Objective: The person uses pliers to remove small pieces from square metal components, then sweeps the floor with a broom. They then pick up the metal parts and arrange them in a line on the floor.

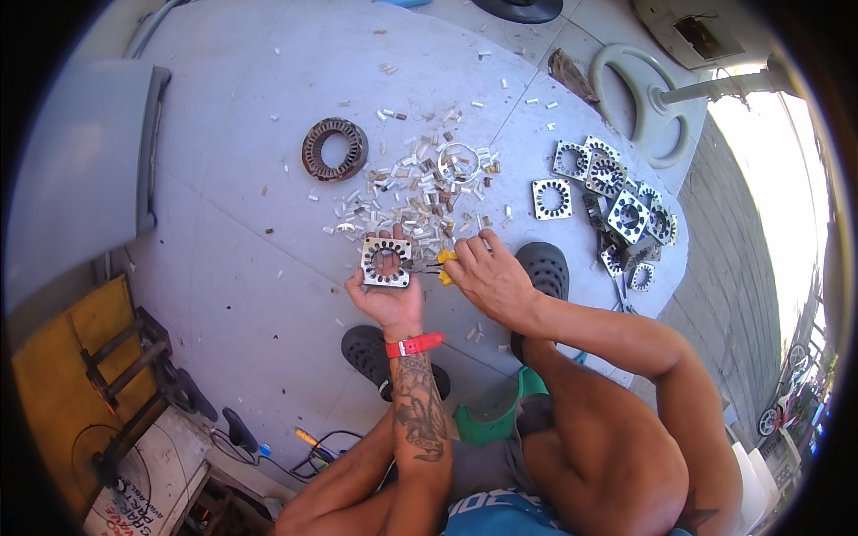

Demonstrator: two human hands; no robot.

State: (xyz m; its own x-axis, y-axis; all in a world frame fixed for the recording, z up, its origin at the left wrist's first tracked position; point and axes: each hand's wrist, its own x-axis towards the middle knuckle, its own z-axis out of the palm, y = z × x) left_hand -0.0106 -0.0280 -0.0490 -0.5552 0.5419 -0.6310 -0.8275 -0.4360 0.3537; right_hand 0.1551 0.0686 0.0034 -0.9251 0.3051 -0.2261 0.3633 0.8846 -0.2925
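Observation:
My left hand (pixel 393 305) is closed around a square metal stator core (pixel 386 283), holding it up with its slotted round opening facing me. In my right hand (pixel 493 279) is a pair of yellow-handled pliers (pixel 446 256). The pliers' jaws reach the right side of the core's opening; whether they grip anything there is too small to tell. Beneath and beyond the core, many small pale tube-like pieces (pixel 407 207) lie scattered on the grey floor. A pale ring (pixel 458 146) rests among them.
A round rusty stator ring (pixel 313 147) lies on the floor beyond my left hand. Several square stator cores (pixel 628 217) are heaped to the right, near a round grey stand base (pixel 610 62). My dark clogs (pixel 543 266) flank the work. A grey cabinet (pixel 80 152) stands left.

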